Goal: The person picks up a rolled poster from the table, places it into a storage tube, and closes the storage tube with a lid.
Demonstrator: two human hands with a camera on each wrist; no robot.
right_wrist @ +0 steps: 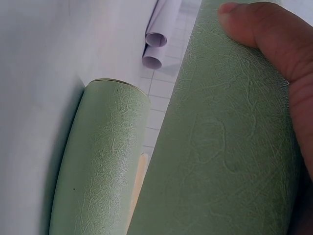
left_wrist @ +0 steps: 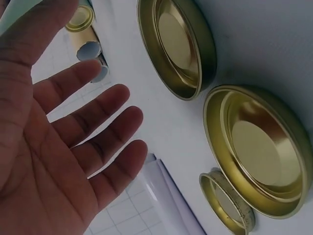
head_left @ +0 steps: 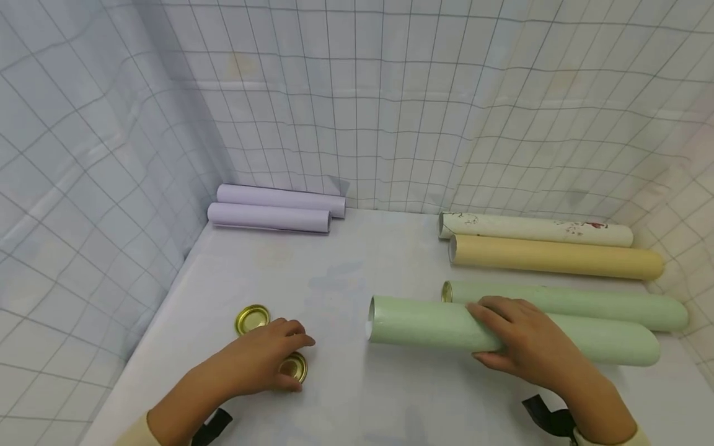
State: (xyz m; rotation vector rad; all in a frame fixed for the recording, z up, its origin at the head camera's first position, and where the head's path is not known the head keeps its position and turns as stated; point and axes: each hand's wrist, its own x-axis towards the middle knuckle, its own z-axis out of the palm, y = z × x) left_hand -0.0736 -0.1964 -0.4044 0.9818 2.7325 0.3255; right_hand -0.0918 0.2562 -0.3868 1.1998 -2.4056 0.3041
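My right hand (head_left: 521, 341) grips a pale green textured tube (head_left: 429, 325) from above, thumb on the near side and fingers over the top. The tube's left end is uncapped, and in the right wrist view it stands higher than a second green tube (right_wrist: 105, 156) behind it. That second tube has a gold lid (head_left: 447, 292) in its left end. My left hand (head_left: 259, 359) hovers over round gold lids, fingers spread and loosely bent, palm bare in the left wrist view. Three loose lids show there: one upper (left_wrist: 178, 46), one large (left_wrist: 257, 154), one smaller (left_wrist: 225, 203).
Two lilac rolls (head_left: 270, 217) lie at the back left. At the back right lie a white floral tube (head_left: 535, 228) and a yellow tube (head_left: 558, 257). Grid-patterned cloth walls (head_left: 357, 111) enclose the white-covered table (head_left: 334, 396) at the back and sides.
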